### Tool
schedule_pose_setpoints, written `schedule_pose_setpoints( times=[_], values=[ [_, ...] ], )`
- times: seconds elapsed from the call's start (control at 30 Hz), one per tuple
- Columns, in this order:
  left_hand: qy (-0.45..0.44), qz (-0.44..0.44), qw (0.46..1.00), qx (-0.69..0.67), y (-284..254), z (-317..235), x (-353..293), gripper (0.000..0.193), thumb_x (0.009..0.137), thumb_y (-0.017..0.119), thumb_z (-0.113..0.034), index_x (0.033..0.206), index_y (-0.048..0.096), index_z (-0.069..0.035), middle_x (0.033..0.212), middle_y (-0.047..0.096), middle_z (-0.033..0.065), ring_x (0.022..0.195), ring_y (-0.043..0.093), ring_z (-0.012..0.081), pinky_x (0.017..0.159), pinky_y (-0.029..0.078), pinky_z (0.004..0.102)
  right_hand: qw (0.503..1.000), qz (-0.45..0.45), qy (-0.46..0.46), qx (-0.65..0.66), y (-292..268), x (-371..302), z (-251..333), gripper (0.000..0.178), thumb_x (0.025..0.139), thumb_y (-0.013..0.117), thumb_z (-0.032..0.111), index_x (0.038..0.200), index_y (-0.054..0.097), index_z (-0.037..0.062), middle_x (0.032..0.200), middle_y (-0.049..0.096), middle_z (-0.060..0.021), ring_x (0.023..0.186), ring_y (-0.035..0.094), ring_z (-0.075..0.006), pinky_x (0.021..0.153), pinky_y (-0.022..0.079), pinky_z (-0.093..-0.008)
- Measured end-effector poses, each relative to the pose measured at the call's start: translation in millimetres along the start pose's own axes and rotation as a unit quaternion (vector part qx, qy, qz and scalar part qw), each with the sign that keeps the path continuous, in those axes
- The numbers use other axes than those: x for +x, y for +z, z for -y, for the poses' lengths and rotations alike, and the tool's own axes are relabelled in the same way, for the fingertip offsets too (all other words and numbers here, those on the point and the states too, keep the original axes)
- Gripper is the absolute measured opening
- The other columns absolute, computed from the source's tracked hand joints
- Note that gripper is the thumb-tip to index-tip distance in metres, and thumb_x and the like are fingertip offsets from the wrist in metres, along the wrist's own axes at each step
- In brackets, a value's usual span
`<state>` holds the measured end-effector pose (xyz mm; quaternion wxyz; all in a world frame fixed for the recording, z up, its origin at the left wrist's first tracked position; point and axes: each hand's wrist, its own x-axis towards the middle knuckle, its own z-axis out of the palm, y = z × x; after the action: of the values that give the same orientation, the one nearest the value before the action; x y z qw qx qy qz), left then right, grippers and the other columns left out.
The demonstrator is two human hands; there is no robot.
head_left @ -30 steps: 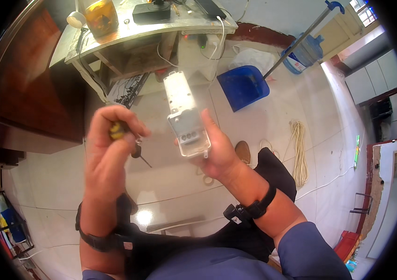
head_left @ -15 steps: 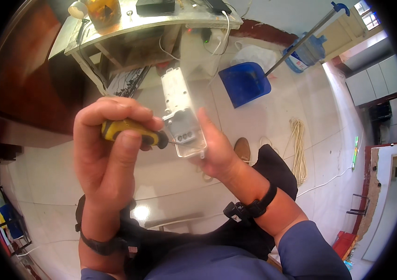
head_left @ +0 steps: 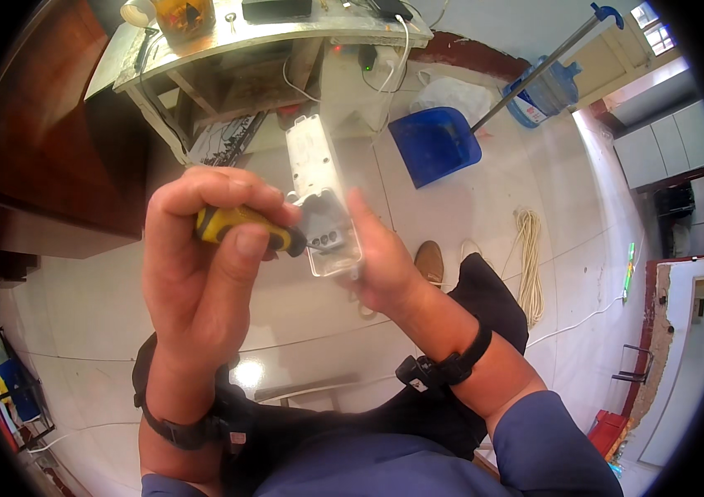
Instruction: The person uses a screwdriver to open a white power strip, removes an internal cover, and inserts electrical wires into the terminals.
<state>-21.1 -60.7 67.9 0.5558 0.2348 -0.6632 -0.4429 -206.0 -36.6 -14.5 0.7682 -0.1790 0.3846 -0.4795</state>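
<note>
A white plastic case, gripped over the tiled floor by the right hand, fingers mostly hidden, might get scratched if the yellow-black screwdriver, clamped in the left hand's fingers, slipped near its round holes.

Count your hands as two, with one yellow-and-black screwdriver in the left and one white case in the right; you wear two black straps, one per arm; from the middle of your view, toward eleven o'clock you have one bench with one amber jar on it; at one o'clock, one blue dustpan and one white plastic bag; toward two, one large water jug; at three, one brown shoe and, farther out, one coil of pale cord.
</note>
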Motion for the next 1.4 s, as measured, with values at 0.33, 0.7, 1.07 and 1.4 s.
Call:
schedule_pose_setpoints(
  times=[0.33,0.7,1.07,1.4],
  values=[
    [0.014,-0.014,1.000,0.022,2,2,-2,0.021,0.100,0.055,-0.013,0.118,0.046,-0.005,0.107,0.056,0.0111,0.093,0.063,0.0180,0.068,0.050,0.0247,1.000,-0.014,-0.006,-0.020,0,0,-1,0.057,0.106,0.029,0.050,0.130,0.053,0.0048,0.114,0.064,-0.0078,0.100,0.063,-0.0166,0.086,0.051,-0.0324],
    [0.003,0.001,1.000,0.006,1,2,-3,0.022,0.100,0.054,-0.010,0.119,0.047,-0.004,0.109,0.056,0.0116,0.096,0.064,0.0188,0.070,0.050,0.0251,1.000,0.003,-0.010,-0.011,-1,4,-3,0.058,0.106,0.025,0.049,0.131,0.053,0.0045,0.119,0.062,-0.0077,0.102,0.061,-0.0167,0.086,0.051,-0.0326],
    [-0.049,0.042,0.998,0.013,-4,-1,-5,0.050,0.096,0.054,0.000,0.143,0.038,0.001,0.117,0.055,0.0121,0.106,0.061,0.0205,0.087,0.051,0.0312,1.000,-0.005,-0.009,-0.014,2,3,-2,0.057,0.106,0.027,0.049,0.132,0.053,0.0049,0.120,0.062,-0.0064,0.105,0.062,-0.0149,0.086,0.050,-0.0304],
    [-0.044,0.045,0.998,0.016,0,-6,-2,0.054,0.091,0.063,0.001,0.140,0.041,0.002,0.117,0.056,0.0135,0.105,0.061,0.0215,0.093,0.052,0.0358,1.000,-0.006,-0.011,-0.017,3,0,-1,0.056,0.106,0.031,0.049,0.132,0.053,0.0045,0.120,0.062,-0.0067,0.107,0.061,-0.0154,0.089,0.049,-0.0320]
  ],
)
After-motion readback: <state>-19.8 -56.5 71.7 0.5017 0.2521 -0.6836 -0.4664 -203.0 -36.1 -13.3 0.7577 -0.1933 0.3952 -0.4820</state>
